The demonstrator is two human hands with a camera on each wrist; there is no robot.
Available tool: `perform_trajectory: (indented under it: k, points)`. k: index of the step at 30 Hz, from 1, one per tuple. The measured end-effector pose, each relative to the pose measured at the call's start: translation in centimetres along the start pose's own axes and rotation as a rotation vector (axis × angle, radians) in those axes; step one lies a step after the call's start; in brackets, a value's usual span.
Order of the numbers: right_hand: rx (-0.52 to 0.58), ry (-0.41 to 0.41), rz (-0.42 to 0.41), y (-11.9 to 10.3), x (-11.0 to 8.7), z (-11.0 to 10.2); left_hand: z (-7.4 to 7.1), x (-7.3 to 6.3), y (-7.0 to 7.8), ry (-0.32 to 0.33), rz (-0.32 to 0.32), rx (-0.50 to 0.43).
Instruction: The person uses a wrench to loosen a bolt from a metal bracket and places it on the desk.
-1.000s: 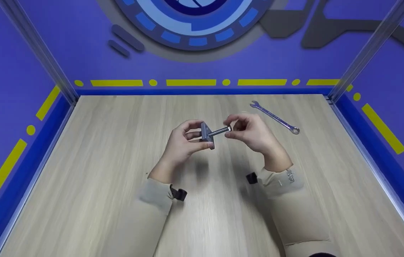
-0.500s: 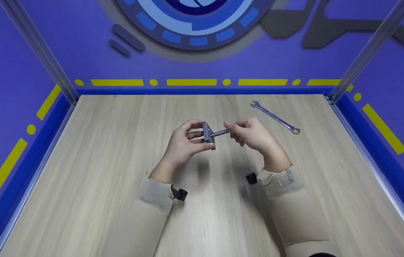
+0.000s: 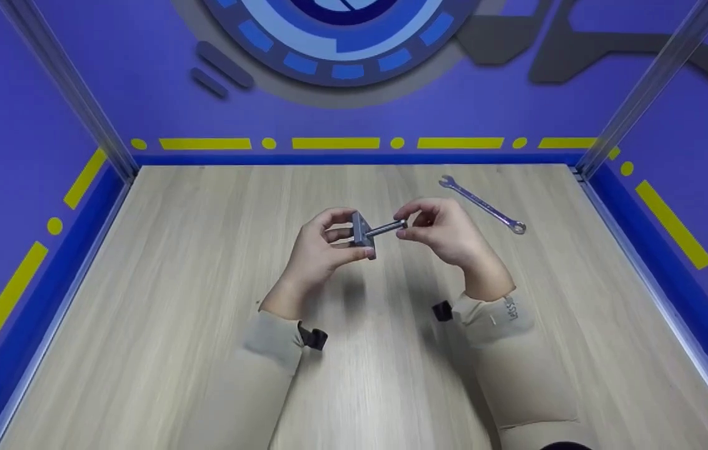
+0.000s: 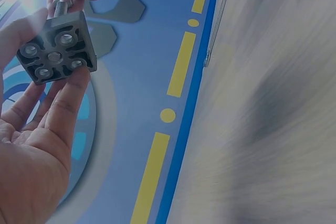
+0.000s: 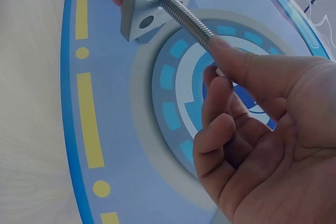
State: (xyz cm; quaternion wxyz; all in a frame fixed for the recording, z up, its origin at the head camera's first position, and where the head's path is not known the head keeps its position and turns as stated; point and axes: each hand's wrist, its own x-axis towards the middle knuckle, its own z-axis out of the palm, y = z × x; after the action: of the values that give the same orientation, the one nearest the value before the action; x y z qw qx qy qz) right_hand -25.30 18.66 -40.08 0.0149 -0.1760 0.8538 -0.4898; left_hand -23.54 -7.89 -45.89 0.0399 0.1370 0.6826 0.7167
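A square grey metal plate with several round holes is held up above the table in the fingers and thumb of my left hand. A long threaded bolt sticks out from the middle of the plate, slightly upward to the right in the head view. At its outer end, my right hand pinches the bolt between thumb and fingertips, which partly hide that end. The left wrist view faces the ribbed underside of the plate, with its recessed holes and a round centre.
On the wooden table, a combination wrench lies slantwise at the back right, beyond my right hand. Blue panels with yellow markings enclose the back and both sides. A black wrist device sits at each cuff.
The right fingers rolled over the bolt's end half a second ago, thumb up and hand lower, and are now back in their earlier pinch. The left hand and plate stay nearly still.
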Motion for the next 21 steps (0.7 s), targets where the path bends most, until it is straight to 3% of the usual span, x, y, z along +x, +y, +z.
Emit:
perform_trajectory:
  k: [9,17,21]
  points:
    - [0.045,0.003,-0.035,0.21,0.17,0.24,-0.03,0.0,0.18,-0.018,-0.011,-0.022]
    - [-0.005,-0.021,0.12,0.35,0.13,0.15,0.19,-0.01,0.16,-0.001,0.017,0.006]
    - [-0.004,-0.042,0.133,0.41,0.14,0.39,0.28,-0.06,0.05,0.002,0.021,0.036]
